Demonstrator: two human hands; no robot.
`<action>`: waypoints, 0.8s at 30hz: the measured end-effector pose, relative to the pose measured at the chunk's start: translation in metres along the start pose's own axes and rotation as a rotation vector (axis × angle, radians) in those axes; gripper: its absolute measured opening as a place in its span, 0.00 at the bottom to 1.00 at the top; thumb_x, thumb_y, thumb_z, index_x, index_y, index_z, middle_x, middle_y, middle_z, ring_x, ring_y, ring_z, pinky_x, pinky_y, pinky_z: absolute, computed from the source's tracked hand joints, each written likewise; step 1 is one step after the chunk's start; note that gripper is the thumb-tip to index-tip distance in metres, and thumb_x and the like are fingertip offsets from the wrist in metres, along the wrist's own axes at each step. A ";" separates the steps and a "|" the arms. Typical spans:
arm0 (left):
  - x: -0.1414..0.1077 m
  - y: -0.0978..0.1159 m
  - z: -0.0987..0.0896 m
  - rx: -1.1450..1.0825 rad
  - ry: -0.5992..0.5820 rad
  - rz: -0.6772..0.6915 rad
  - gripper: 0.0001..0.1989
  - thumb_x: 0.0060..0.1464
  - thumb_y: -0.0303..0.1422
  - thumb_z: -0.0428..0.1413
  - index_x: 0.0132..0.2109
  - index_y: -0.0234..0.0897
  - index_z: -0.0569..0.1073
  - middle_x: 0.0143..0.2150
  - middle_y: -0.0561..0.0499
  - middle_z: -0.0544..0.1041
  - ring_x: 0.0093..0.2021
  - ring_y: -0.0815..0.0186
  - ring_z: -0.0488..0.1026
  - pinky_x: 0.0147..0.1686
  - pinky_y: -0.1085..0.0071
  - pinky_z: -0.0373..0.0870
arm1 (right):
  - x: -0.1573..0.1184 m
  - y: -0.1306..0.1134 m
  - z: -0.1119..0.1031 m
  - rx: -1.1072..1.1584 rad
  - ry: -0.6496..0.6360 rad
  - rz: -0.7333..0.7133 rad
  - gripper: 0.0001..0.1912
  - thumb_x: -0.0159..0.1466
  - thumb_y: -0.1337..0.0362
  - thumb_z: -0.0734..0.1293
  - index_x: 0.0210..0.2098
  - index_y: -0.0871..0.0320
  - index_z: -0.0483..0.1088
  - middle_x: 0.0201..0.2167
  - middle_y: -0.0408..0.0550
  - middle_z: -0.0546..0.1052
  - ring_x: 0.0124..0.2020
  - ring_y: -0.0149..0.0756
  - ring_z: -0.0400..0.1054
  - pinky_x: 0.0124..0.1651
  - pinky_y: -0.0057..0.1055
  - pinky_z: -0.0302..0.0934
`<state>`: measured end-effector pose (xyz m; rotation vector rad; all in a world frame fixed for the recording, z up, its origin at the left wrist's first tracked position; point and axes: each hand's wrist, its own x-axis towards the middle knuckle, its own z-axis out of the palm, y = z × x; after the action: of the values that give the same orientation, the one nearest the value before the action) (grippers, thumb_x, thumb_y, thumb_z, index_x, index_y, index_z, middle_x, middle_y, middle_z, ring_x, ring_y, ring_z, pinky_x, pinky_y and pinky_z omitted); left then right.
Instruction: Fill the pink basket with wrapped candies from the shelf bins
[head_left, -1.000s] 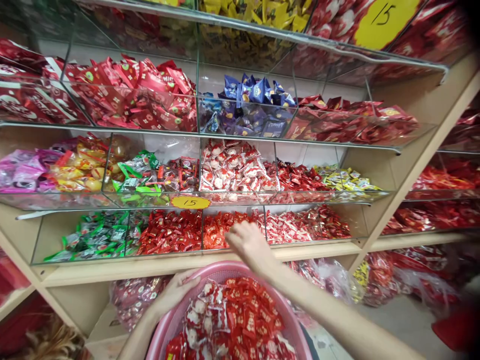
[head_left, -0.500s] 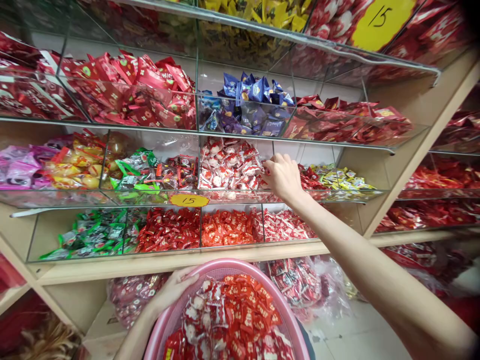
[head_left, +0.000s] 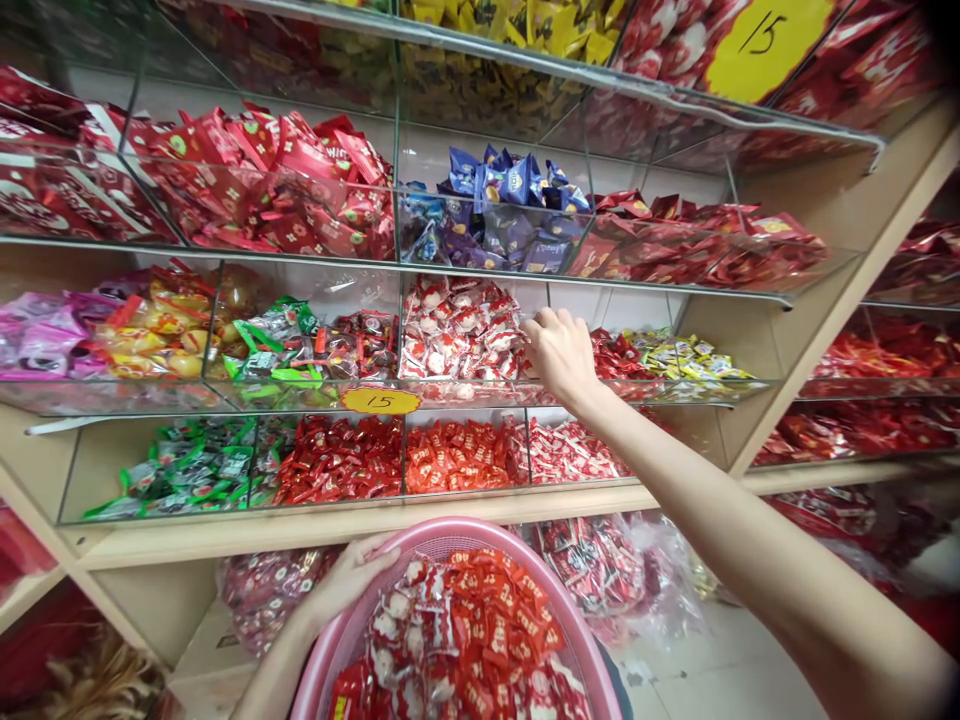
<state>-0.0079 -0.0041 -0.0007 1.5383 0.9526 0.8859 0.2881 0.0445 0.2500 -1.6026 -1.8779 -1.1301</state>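
My left hand (head_left: 352, 575) grips the left rim of a pink plastic basket (head_left: 600, 655), with the thumb side over the edge. Inside the basket lie orange-red wrapped candies (head_left: 499, 610) and red-and-white clear-wrapped candies (head_left: 409, 635). My right hand (head_left: 561, 355) reaches into the middle shelf, at the right side of a pile of red-and-white wrapped candies (head_left: 461, 325). Its fingers are curled and closed against the pile's edge; their tips are turned away, so anything in them is hidden.
Clear dividers and front panels (head_left: 285, 395) edge the shelf bins. Dark red candies (head_left: 615, 355) and yellow packets (head_left: 690, 358) lie right of my right hand. A yellow price tag (head_left: 381, 401) hangs below. Bagged candies (head_left: 592, 560) sit under the bottom shelf.
My right hand has shifted very slightly left and down at the edge of the red-and-white candies. My left hand and the basket stay in place.
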 end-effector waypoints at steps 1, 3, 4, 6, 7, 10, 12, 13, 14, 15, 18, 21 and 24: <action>0.000 0.000 0.000 0.000 0.001 0.001 0.24 0.44 0.46 0.58 0.49 0.43 0.73 0.52 0.52 0.71 0.55 0.54 0.64 0.58 0.59 0.54 | -0.001 -0.001 0.000 -0.013 0.003 -0.016 0.10 0.61 0.70 0.57 0.36 0.58 0.69 0.36 0.54 0.69 0.37 0.42 0.56 0.33 0.34 0.46; 0.001 -0.001 0.000 0.000 0.004 0.000 0.24 0.44 0.46 0.59 0.49 0.42 0.73 0.52 0.52 0.72 0.55 0.54 0.64 0.58 0.59 0.54 | -0.001 -0.002 0.000 -0.029 0.005 -0.040 0.10 0.62 0.71 0.57 0.35 0.59 0.69 0.35 0.54 0.69 0.36 0.42 0.55 0.33 0.34 0.45; 0.001 -0.002 0.000 -0.001 0.007 -0.004 0.24 0.44 0.46 0.59 0.49 0.42 0.73 0.52 0.52 0.72 0.55 0.54 0.65 0.58 0.59 0.54 | -0.001 -0.002 0.001 -0.032 0.008 -0.049 0.10 0.62 0.71 0.57 0.35 0.59 0.69 0.35 0.54 0.69 0.36 0.41 0.55 0.33 0.34 0.44; 0.002 -0.004 -0.001 -0.006 0.015 -0.014 0.25 0.43 0.46 0.59 0.49 0.42 0.73 0.52 0.51 0.71 0.55 0.54 0.65 0.58 0.59 0.54 | 0.000 -0.001 0.002 -0.036 0.022 -0.061 0.10 0.62 0.71 0.57 0.33 0.60 0.69 0.34 0.54 0.70 0.36 0.41 0.55 0.34 0.34 0.43; 0.002 -0.005 -0.001 -0.011 0.017 -0.020 0.26 0.43 0.46 0.59 0.49 0.41 0.73 0.52 0.51 0.71 0.55 0.54 0.64 0.58 0.59 0.54 | 0.000 0.000 0.003 -0.037 0.031 -0.066 0.10 0.62 0.71 0.57 0.32 0.60 0.69 0.34 0.54 0.70 0.36 0.41 0.55 0.34 0.34 0.43; 0.002 -0.006 -0.001 -0.015 0.007 -0.029 0.26 0.44 0.46 0.59 0.50 0.40 0.72 0.52 0.50 0.71 0.55 0.55 0.64 0.58 0.61 0.55 | 0.003 0.002 0.005 -0.036 0.052 -0.078 0.11 0.63 0.70 0.57 0.30 0.61 0.70 0.33 0.54 0.70 0.36 0.40 0.55 0.34 0.34 0.42; 0.002 -0.007 -0.002 0.002 -0.010 -0.017 0.25 0.46 0.45 0.58 0.50 0.40 0.72 0.53 0.51 0.71 0.55 0.56 0.64 0.57 0.63 0.55 | 0.005 0.003 0.005 -0.039 0.067 -0.089 0.11 0.63 0.70 0.57 0.30 0.61 0.70 0.33 0.53 0.70 0.36 0.40 0.55 0.34 0.34 0.41; 0.002 -0.008 -0.003 0.014 -0.021 -0.006 0.24 0.47 0.44 0.57 0.51 0.40 0.71 0.53 0.51 0.71 0.55 0.57 0.65 0.57 0.63 0.55 | 0.007 0.003 0.004 -0.042 0.077 -0.092 0.11 0.63 0.70 0.57 0.30 0.61 0.70 0.32 0.53 0.70 0.36 0.40 0.55 0.34 0.34 0.41; 0.002 -0.009 -0.004 0.026 -0.031 0.003 0.24 0.49 0.44 0.56 0.52 0.40 0.70 0.54 0.51 0.70 0.55 0.57 0.65 0.57 0.63 0.55 | 0.009 0.004 0.003 -0.043 0.086 -0.093 0.11 0.63 0.70 0.57 0.30 0.61 0.70 0.32 0.53 0.70 0.36 0.40 0.55 0.34 0.34 0.42; 0.003 -0.011 -0.004 0.036 -0.040 0.011 0.23 0.50 0.43 0.56 0.52 0.41 0.70 0.54 0.51 0.70 0.55 0.58 0.65 0.57 0.63 0.55 | 0.011 0.005 0.001 -0.044 0.093 -0.090 0.11 0.63 0.70 0.57 0.30 0.61 0.70 0.33 0.53 0.70 0.36 0.40 0.55 0.34 0.34 0.42; 0.004 -0.014 -0.005 0.045 -0.048 0.023 0.21 0.51 0.41 0.55 0.52 0.42 0.70 0.55 0.51 0.69 0.55 0.59 0.65 0.57 0.63 0.55 | 0.016 0.009 -0.010 -0.023 0.114 -0.080 0.12 0.63 0.69 0.56 0.31 0.61 0.70 0.33 0.53 0.70 0.36 0.40 0.56 0.34 0.34 0.43; 0.003 -0.012 -0.004 0.041 -0.021 0.012 0.23 0.49 0.43 0.56 0.52 0.40 0.70 0.54 0.51 0.70 0.56 0.57 0.64 0.58 0.62 0.54 | 0.012 0.013 -0.029 0.061 0.159 -0.055 0.12 0.63 0.68 0.56 0.32 0.60 0.71 0.32 0.53 0.70 0.37 0.41 0.56 0.35 0.35 0.44; 0.002 -0.006 -0.002 0.026 0.000 -0.027 0.25 0.47 0.44 0.57 0.52 0.40 0.70 0.53 0.51 0.71 0.55 0.57 0.64 0.57 0.62 0.55 | -0.011 0.006 -0.047 0.219 0.162 -0.064 0.12 0.63 0.66 0.57 0.32 0.59 0.71 0.32 0.51 0.70 0.36 0.40 0.57 0.36 0.34 0.46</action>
<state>-0.0094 -0.0012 -0.0067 1.5444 0.9857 0.8573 0.2880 0.0002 0.2712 -1.3008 -1.8852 -1.0080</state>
